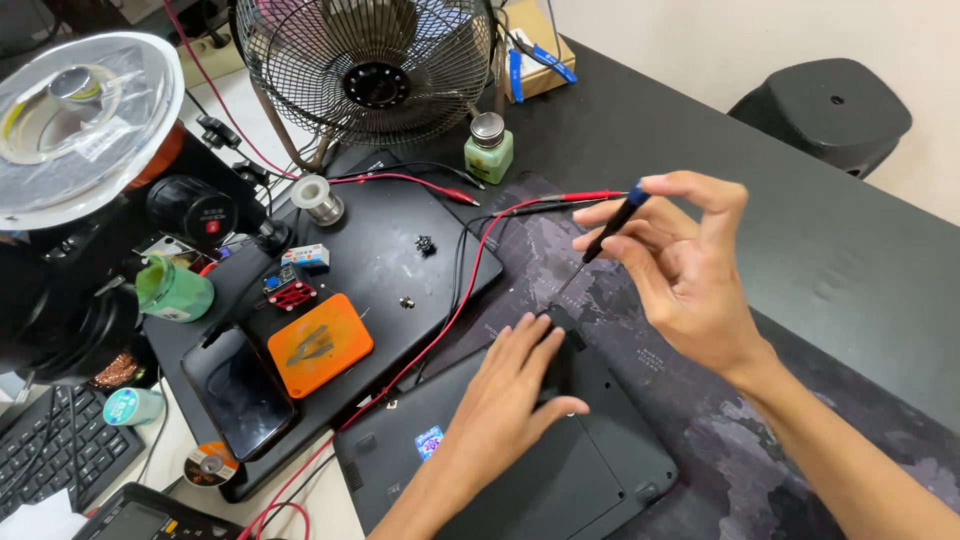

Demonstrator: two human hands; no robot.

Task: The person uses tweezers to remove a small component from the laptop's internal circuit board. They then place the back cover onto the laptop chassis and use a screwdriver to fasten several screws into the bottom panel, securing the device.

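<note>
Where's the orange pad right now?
The orange pad lies left of centre on the closed black laptop, beside the phone and left of the left hand.

fan (368,70) | solder spool (318,198) | orange case (319,344) | phone (238,392) | keyboard (55,448) | stool (828,108)

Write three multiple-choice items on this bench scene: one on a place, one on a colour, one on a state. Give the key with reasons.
1. Where does the left hand rest?
A. on the dark laptop base
B. on the keyboard
C. on the fan

2. What colour is the flat square pad beside the phone?
A. blue
B. orange
C. white

3. How does the right hand hold the screwdriver?
A. flat under the palm
B. pinched in the fingertips, tip down
C. not at all

Key: 1 A, the palm lies flat on the base. 2 B, it is plainly orange. 3 B, thumb and fingers grip the handle, with the tip angled down at the base's corner.
</note>
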